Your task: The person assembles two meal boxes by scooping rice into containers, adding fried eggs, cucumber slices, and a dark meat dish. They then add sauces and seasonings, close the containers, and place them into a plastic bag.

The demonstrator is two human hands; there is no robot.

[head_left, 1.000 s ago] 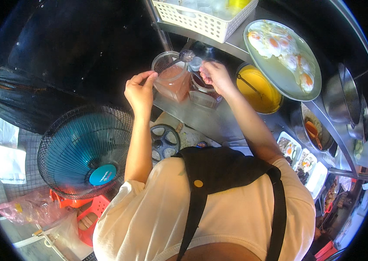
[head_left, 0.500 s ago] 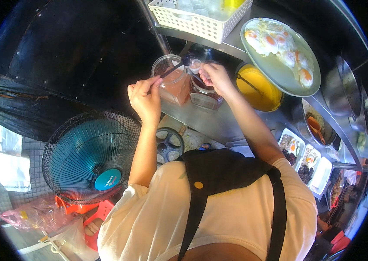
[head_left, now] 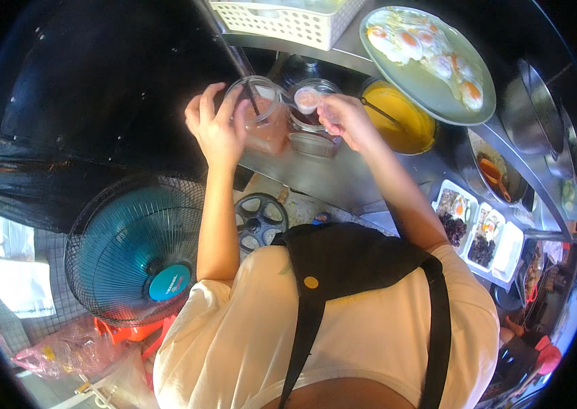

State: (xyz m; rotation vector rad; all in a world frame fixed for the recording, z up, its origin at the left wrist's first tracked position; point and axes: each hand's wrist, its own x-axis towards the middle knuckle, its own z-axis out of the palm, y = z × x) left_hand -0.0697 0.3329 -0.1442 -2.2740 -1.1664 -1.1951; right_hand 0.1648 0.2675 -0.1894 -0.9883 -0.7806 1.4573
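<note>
In the head view we are gripping a clear plastic jar [head_left: 264, 112] of pinkish-red paste with our left hand [head_left: 217, 129], fingers wrapped around its near wall and clamped on it, while the jar is standing on the steel counter [head_left: 343, 178] just below a white slotted basket [head_left: 288, 20]. A dark utensil handle [head_left: 251, 102] is sticking up out of the jar's mouth. Our right hand [head_left: 344, 119] is pinching a small spoon [head_left: 307, 99], fingers closed on its handle, and the spoon's bowl is hovering over a second, smaller clear jar [head_left: 312, 126] that is sitting just beside the first. To the right a yellow bowl [head_left: 401, 123] is resting near a round tray of fried eggs [head_left: 428, 61]. Below the counter a teal fan [head_left: 135, 252] is standing well apart from the jars
</note>
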